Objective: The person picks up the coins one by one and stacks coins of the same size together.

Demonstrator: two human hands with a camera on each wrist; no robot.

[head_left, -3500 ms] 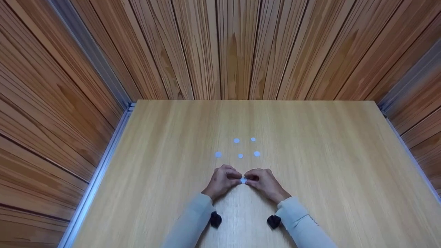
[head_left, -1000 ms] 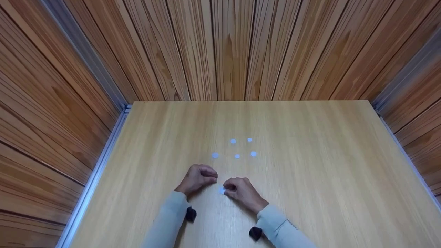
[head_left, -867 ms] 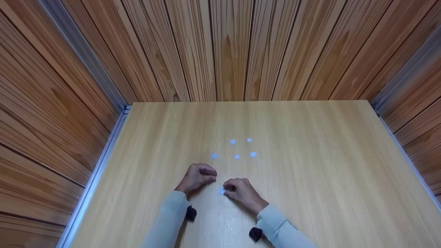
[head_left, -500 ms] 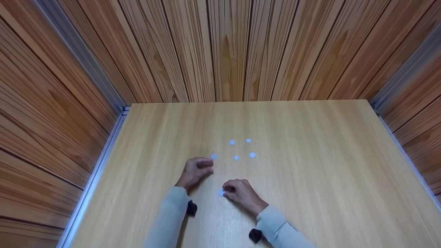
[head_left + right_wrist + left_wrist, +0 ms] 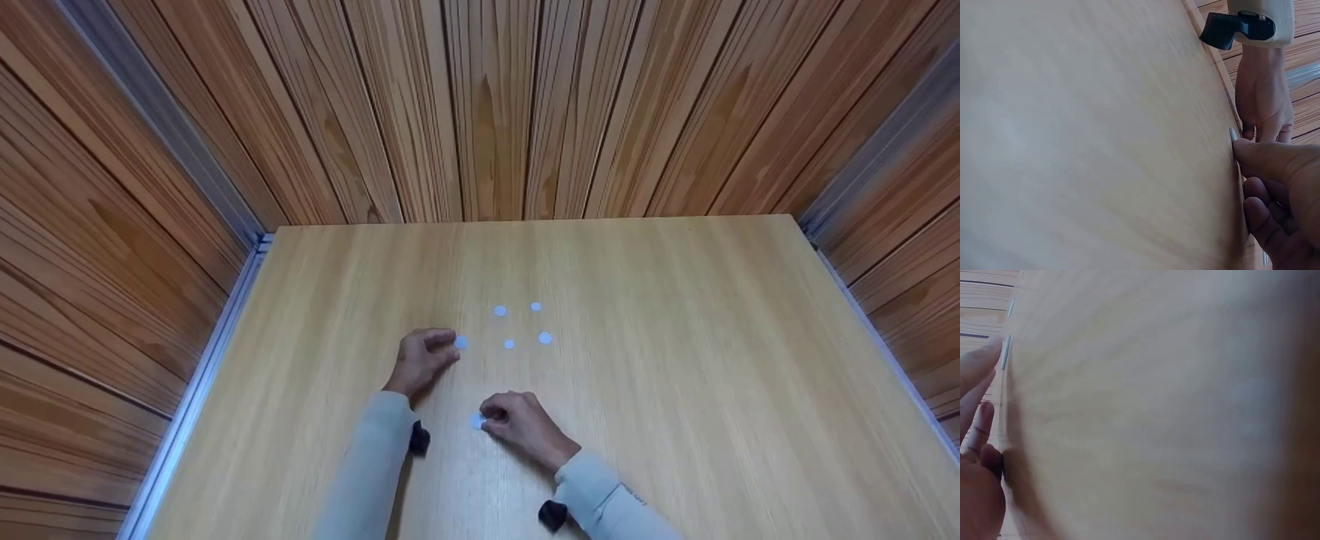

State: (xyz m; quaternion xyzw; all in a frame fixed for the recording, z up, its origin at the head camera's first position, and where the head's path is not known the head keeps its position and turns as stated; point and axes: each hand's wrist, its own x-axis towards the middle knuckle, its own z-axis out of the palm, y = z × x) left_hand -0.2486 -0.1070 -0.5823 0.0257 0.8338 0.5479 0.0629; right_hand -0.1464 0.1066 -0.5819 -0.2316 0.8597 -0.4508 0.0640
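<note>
My right hand (image 5: 525,427) is low over the table, thumb and forefinger at the right edge of a thin, round, whitish disc (image 5: 478,421). In the right wrist view the thumb tip rests against that disc (image 5: 1233,135), whose thin edge shows. Farther up and to the left, my left hand (image 5: 421,360) has its fingertips right at another round disc (image 5: 460,342), the leftmost of the group. The left wrist view shows the fingers (image 5: 979,365) extended, one tip beside that flat disc (image 5: 1006,352), with a gap between thumb and forefinger.
Beyond the hands lie several more pale discs: a small one (image 5: 509,344), a larger one (image 5: 545,338), and two behind, one left (image 5: 500,310) and one right (image 5: 535,307). The wooden table (image 5: 675,337) meets plank walls (image 5: 495,112) and metal rails at its sides.
Both hands were together at one disc; they moved left, then my left hand left it and went forward to the leftmost disc. My right hand stays at its disc. The view shifts slightly.
</note>
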